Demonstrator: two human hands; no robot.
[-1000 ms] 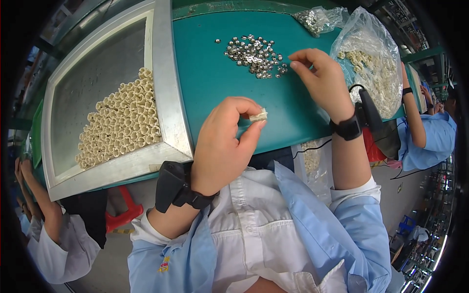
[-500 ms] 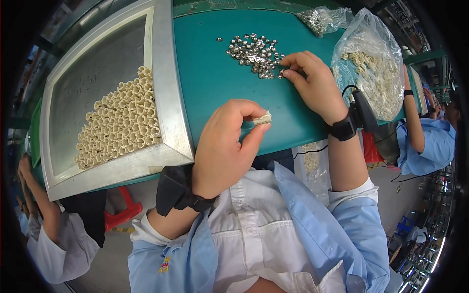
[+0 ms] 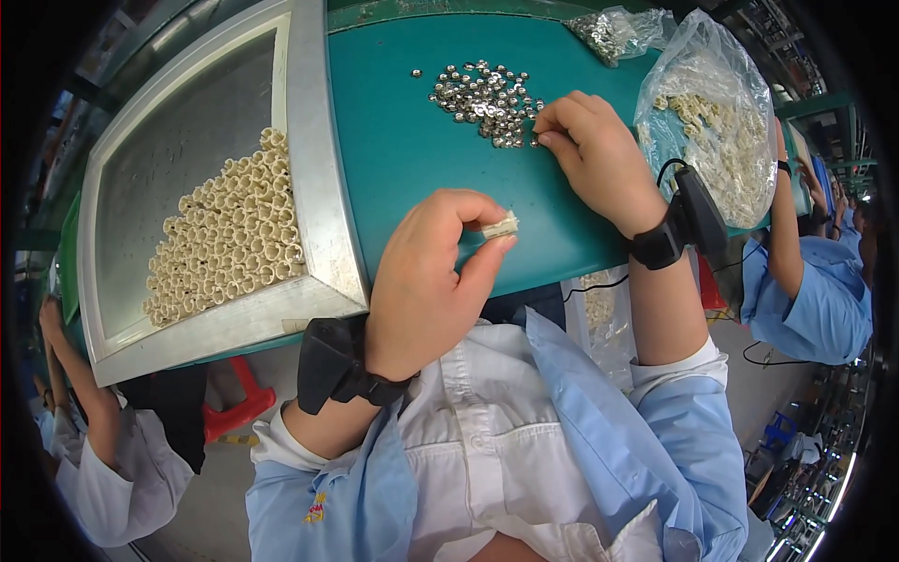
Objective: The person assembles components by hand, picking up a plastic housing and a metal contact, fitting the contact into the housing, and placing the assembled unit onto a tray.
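My left hand (image 3: 429,272) pinches a small cream-coloured plastic ring-shaped piece (image 3: 502,226) between thumb and fingertips, above the near part of the green table. My right hand (image 3: 599,155) reaches to the right edge of a loose heap of small shiny round metal parts (image 3: 487,101). Its thumb and index finger are drawn close together there, touching the heap's edge. Whether a metal part sits between those fingertips is too small to tell.
A metal-framed tray (image 3: 323,187) at the left holds many upright cream plastic pieces (image 3: 229,234). A clear bag (image 3: 712,122) of cream pieces stands at the right. Behind it lies a smaller bag of metal parts (image 3: 609,36). Black wrist devices sit on both my wrists. Other people work on both sides.
My right thumb and index finger have come closer together at the heap's edge. The left hand stays nearly still with its cream piece. At the right, another person has shifted.
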